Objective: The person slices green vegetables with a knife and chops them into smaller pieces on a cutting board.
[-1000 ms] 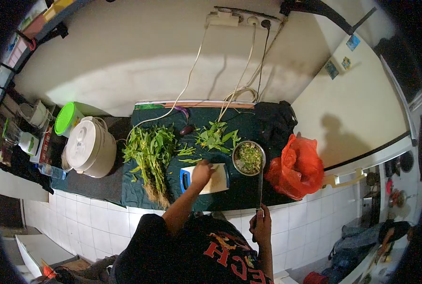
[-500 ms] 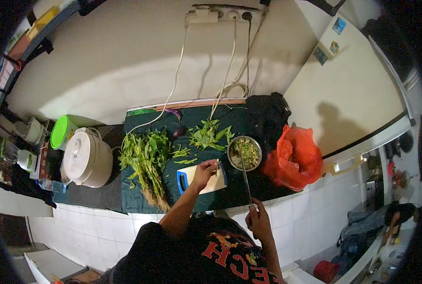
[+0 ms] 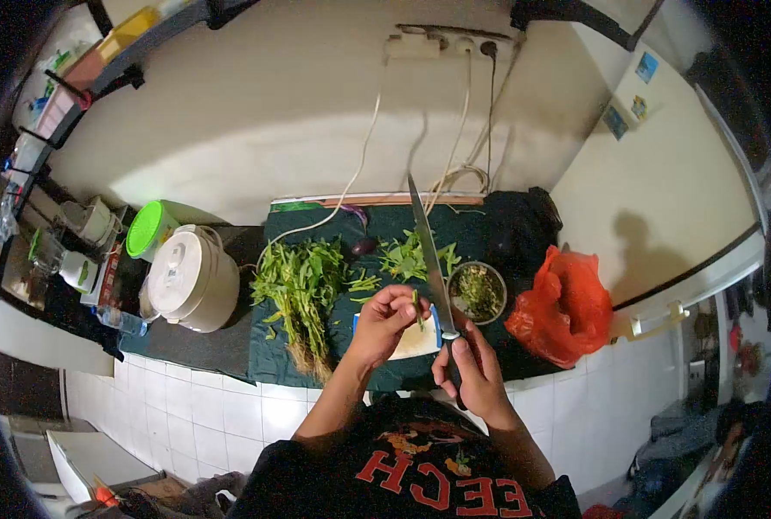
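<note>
Pinched in my left hand (image 3: pixel 387 322) is a short green stem piece (image 3: pixel 417 310), held above the cutting board (image 3: pixel 418 337) with its blue rim. My right hand (image 3: pixel 476 368) grips the handle of a long knife (image 3: pixel 431 255), whose blade points up and away, close to the stem. Behind my hands lie loose green leaves (image 3: pixel 407 258) and a few cut stems (image 3: pixel 364 283). A metal bowl (image 3: pixel 504 296) of chopped greens is right of the blade. The large leafy bunch with roots (image 3: pixel 294 290) lies to the left.
A red plastic bag (image 3: pixel 563 307) stands at the right of the dark green cloth (image 3: pixel 346 350). At the left are a white rice cooker (image 3: pixel 193 277) and a green-lidded container (image 3: pixel 149 229). A dark eggplant (image 3: pixel 364 246) and a white cable (image 3: pixel 364 151) are at the back.
My right hand has raised the knife from beside the bowl to upright near my left hand. My left hand has lifted off the board, and the stem piece now shows in its fingers.
</note>
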`<state>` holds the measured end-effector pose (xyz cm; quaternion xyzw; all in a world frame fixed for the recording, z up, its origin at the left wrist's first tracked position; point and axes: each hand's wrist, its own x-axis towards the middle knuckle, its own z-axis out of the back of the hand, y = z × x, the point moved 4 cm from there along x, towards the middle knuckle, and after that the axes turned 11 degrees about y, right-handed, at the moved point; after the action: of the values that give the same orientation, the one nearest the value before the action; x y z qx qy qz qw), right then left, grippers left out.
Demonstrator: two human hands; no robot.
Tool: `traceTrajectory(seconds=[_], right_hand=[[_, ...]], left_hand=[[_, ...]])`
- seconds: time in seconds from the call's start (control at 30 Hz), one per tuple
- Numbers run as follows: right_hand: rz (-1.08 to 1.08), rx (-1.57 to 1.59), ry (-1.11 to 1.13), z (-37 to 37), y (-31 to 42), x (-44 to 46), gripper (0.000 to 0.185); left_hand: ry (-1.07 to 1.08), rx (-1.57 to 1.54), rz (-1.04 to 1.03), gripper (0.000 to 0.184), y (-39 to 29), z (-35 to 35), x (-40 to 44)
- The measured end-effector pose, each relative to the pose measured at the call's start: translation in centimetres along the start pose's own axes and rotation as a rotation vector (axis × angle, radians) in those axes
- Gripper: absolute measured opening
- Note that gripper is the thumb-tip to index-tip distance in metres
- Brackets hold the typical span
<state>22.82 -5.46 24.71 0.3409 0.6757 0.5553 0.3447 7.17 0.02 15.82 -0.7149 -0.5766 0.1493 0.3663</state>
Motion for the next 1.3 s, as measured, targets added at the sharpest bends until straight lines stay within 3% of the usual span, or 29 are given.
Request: traceTrajectory(seconds=[0.33, 0.43, 0.53, 0.93, 1.3], right_hand=[[0.044, 0.067, 0.219, -2.1, 3.4, 0.7, 0.057], [0.062, 0.102, 0.26, -1.9, 3.4, 0.3, 0.052], [0.072, 0.048, 0.235, -1.9, 3.5, 0.2, 0.06], [0.069, 0.052, 0.223, -1.2, 4.0, -2.4, 0.059], [0.129, 0.077, 0.202, -0.7, 4.2, -4.1, 0.064]], left_hand=[[-0.029, 0.073, -0.139, 0.019, -3.7, -2.3, -1.4], [-0.001, 0.103, -0.149, 0.017, -4.3, -2.7, -1.4], [0.017, 0.215, -0.135, 0.016, -4.9, -3.3, -1.3], [0.125, 0.463, -0.125, 0.016, -5.2, -5.2, -0.3], [0.207, 0.469, -0.149, 0.025, -4.4, -6.6, 0.8]])
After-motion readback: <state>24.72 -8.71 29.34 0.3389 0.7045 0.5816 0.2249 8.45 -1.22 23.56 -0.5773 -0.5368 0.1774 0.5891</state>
